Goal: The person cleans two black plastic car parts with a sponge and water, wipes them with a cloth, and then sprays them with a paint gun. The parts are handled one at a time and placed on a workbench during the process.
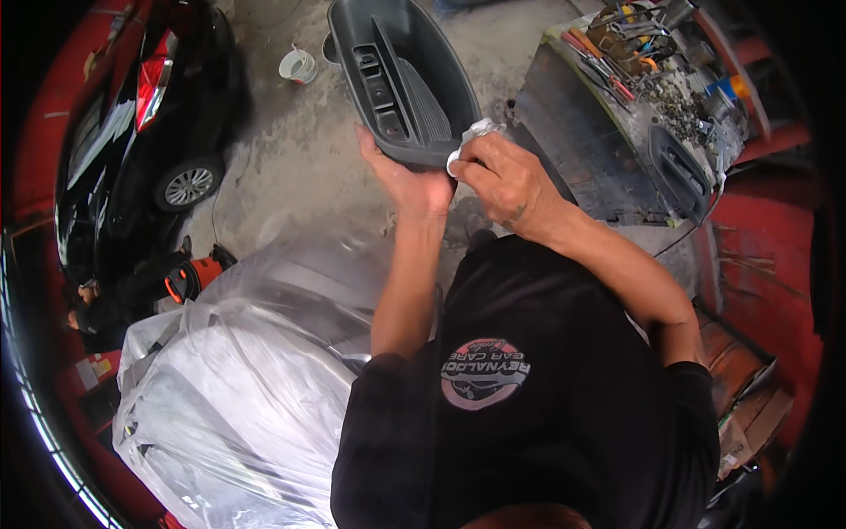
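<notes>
We observe a dark grey plastic door trim panel held up in front of the chest, above the concrete floor. Its lower end sits in our left hand, whose grip is clenched around that lower edge, thumb side up against the panel. The panel runs away from us, slightly tilted, its recessed switch housing facing up and toward the left.

Our right hand presses a crumpled white cloth against the lower right rim of the panel; the grip is clenched on the cloth, fingers curled over it. The two hands are just beside each other, nearly touching at the panel's near end.

To the right stands a cluttered worktop carrying screwdrivers and hand tools with loose small hardware beside them. A second dark trim piece lies at the worktop's near right edge, well apart from the held panel.

To the left we note a black car parked on the floor and a white cup on the concrete near the panel's far end. Below the left forearm sits a bulky object wrapped in clear plastic sheeting. An orange and black machine rests between the car and the sheeting
</notes>
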### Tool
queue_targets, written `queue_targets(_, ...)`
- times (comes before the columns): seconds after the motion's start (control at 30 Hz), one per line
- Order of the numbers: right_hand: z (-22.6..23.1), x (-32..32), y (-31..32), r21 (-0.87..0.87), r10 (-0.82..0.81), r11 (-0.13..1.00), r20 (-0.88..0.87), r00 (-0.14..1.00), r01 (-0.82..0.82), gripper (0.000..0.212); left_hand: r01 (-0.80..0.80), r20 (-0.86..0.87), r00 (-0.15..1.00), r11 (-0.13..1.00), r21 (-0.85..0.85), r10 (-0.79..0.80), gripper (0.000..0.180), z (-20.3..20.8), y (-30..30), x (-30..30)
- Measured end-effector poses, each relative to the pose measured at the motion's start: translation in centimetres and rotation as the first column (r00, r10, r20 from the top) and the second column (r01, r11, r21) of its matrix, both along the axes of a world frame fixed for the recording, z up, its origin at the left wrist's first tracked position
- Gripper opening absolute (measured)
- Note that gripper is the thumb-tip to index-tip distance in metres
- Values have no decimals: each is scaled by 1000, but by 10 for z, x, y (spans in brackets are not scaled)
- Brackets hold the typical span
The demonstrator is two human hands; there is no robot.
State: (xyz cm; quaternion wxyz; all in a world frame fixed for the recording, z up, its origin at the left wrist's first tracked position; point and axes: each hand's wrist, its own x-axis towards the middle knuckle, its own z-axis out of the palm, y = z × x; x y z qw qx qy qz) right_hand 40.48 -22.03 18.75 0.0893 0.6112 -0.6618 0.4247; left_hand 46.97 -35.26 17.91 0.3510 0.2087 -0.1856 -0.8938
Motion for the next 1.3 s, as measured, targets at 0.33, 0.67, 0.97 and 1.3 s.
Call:
queue_targets(0.33,18,10,-35,-14,14,1000,4,1000,-14,20,63,101,993,995,-76,-55,67,-13,3,9)
queue_targets(0.67,43,6,-41,46,-28,999,-26,999,29,17,93,7,996,996,-17,-93,75,-20,13,10)
queue_targets(0.97,78,-31,38,-28,-79,993,586,807,118,15,370,-519,809,925,86,-275,81,-35,-2,23)
queue_targets(1.3,59,-38,52,41,-218,959,737,640,280,16,529,-439,731,840,-120,-522,91,-56,-16,36)
